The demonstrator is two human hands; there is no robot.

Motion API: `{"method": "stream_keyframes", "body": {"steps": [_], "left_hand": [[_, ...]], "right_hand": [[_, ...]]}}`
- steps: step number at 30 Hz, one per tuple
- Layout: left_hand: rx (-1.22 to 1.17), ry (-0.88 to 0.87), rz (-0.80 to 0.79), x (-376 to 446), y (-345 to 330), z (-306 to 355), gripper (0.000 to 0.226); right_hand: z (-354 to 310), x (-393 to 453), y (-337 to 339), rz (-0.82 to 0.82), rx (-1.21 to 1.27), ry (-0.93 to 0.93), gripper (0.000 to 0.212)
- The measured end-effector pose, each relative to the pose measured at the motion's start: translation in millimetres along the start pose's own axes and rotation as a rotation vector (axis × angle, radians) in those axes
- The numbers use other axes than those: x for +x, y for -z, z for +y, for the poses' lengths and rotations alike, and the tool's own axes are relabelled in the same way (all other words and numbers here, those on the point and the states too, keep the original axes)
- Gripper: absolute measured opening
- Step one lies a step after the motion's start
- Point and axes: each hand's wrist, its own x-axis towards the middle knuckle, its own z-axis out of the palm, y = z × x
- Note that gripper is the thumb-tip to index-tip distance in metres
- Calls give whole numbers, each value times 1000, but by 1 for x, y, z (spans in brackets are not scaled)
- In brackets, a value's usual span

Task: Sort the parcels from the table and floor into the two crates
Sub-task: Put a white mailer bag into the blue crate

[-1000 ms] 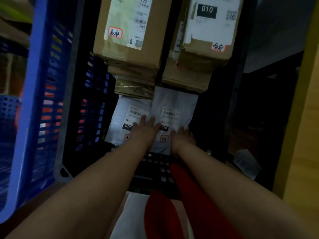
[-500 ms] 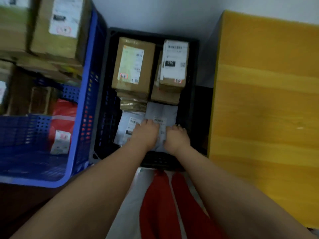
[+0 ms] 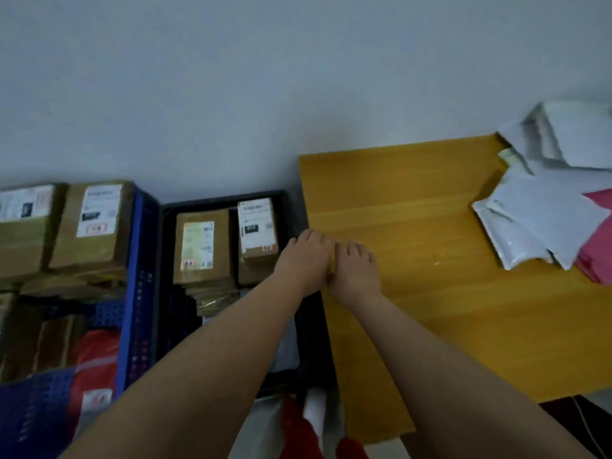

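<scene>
Yellow wooden worktop point(image 3: 414, 293) stands against grey wall. On its far right end lies pile of white mailer bags point(image 3: 543, 223), overlapping each other; pink bag point(image 3: 597, 256) lies at right edge, partly under white ones. Blue crate point(image 3: 132, 293) and black crate point(image 3: 228, 198) stand side by side left of worktop.

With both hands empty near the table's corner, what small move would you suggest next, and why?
Probably reach the right hand across the yellow table to the white mailers at its far right. Both it and the left hand hold nothing, those parcels lie unsorted, and the black crate and blue crate already hold boxes.
</scene>
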Motion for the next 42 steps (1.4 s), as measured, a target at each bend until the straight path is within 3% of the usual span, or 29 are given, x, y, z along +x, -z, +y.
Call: {"method": "stream_keyframes", "body": {"steps": [6, 13, 19, 22, 27, 30, 33, 37, 42], "left_hand": [[33, -164, -7, 56, 12, 87, 48], [51, -288, -130, 108, 3, 181, 52], [8, -293, -126, 157, 1, 228, 52], [0, -292, -110, 181, 3, 240, 55], [3, -249, -119, 200, 4, 243, 58], [14, -226, -140, 203, 4, 236, 58], [22, -199, -136, 202, 5, 225, 59], [-49, -153, -115, 199, 11, 212, 60], [-193, -53, 4, 191, 26, 198, 60]], "right_hand": [[104, -5, 26, 47, 56, -229, 72], [211, -7, 25, 120, 152, -464, 83], [281, 15, 41, 329, 210, -566, 76], [313, 37, 55, 354, 189, -554, 82], [342, 74, 66, 243, 138, -504, 96], [345, 84, 64, 146, 205, -520, 81], [345, 85, 64, 158, 207, -542, 62], [345, 80, 75, 329, 188, -501, 57], [318, 74, 104, 598, 237, -207, 52]]}}
